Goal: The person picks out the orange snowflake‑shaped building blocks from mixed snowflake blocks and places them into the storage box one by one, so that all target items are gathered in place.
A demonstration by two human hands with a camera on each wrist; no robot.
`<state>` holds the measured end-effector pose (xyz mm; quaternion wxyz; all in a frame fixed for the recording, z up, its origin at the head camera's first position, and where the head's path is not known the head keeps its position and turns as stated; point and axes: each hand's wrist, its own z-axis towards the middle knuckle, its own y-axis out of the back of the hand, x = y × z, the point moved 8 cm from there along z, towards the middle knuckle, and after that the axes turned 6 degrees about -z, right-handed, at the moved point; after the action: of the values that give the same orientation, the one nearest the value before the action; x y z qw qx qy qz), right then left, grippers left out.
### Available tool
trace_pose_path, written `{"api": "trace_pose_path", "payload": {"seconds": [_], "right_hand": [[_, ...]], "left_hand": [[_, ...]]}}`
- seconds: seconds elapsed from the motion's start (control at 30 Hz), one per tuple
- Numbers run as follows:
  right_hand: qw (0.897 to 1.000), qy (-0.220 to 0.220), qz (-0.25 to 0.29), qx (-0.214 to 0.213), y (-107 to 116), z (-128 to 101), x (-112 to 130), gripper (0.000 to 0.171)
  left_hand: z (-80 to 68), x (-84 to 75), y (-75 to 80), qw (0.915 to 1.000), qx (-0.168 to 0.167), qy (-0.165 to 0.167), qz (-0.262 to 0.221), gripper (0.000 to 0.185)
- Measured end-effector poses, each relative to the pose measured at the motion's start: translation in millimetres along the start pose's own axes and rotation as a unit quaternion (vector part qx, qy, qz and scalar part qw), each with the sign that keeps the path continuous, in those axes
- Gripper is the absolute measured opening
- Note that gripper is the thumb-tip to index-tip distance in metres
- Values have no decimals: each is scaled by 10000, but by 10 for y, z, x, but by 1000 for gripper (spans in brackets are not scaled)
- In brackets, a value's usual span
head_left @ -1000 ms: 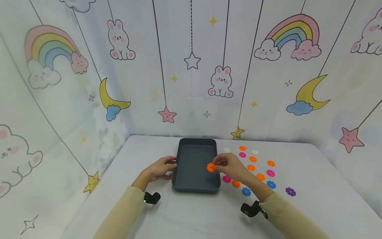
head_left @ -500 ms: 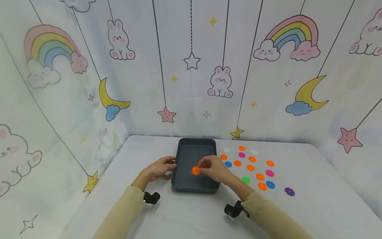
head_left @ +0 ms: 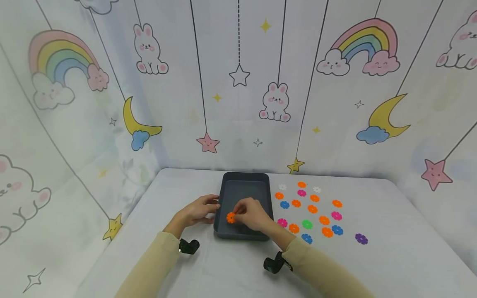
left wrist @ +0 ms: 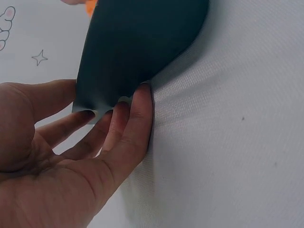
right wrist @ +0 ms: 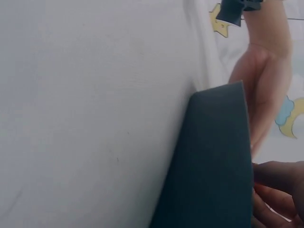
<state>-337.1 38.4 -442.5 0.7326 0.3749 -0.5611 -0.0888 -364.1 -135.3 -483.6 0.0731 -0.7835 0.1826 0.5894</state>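
A dark grey rectangular tray (head_left: pixel 244 188) lies on the white table. My left hand (head_left: pixel 199 210) rests against its left wall; in the left wrist view the fingertips (left wrist: pixel 142 95) touch the tray's outer side, fingers loosely extended. Over the lower left part of the tray, my right hand (head_left: pixel 251 214) pinches an orange flower-shaped disc (head_left: pixel 230 217) between thumb and fingers. Whether the disc touches the tray floor I cannot tell. From the right wrist, the tray wall (right wrist: pixel 209 156) hides most of that hand and the disc.
Several loose flower-shaped discs lie right of the tray, among them a green one (head_left: pixel 307 224), a purple one (head_left: pixel 361 239), a blue one (head_left: pixel 337 230) and a white one (head_left: pixel 317 189). A patterned cloth wall (head_left: pixel 238 116) stands behind the table (head_left: pixel 387 215).
My right hand has carried the orange disc leftward and down across the tray, from its right side to its lower left. The left hand and the tray have stayed put.
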Motion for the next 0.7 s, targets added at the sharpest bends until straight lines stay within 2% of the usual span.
{"api": "trace_pose_path", "payload": {"seconds": [0.33, 0.7], "right_hand": [[9992, -24, -376, 90, -248, 129, -12, 7], [9972, 19, -735, 133, -320, 146, 35, 9]], "left_hand": [[24, 3, 2, 10000, 74, -21, -62, 54], [22, -3, -2, 9998, 159, -28, -143, 55]]}}
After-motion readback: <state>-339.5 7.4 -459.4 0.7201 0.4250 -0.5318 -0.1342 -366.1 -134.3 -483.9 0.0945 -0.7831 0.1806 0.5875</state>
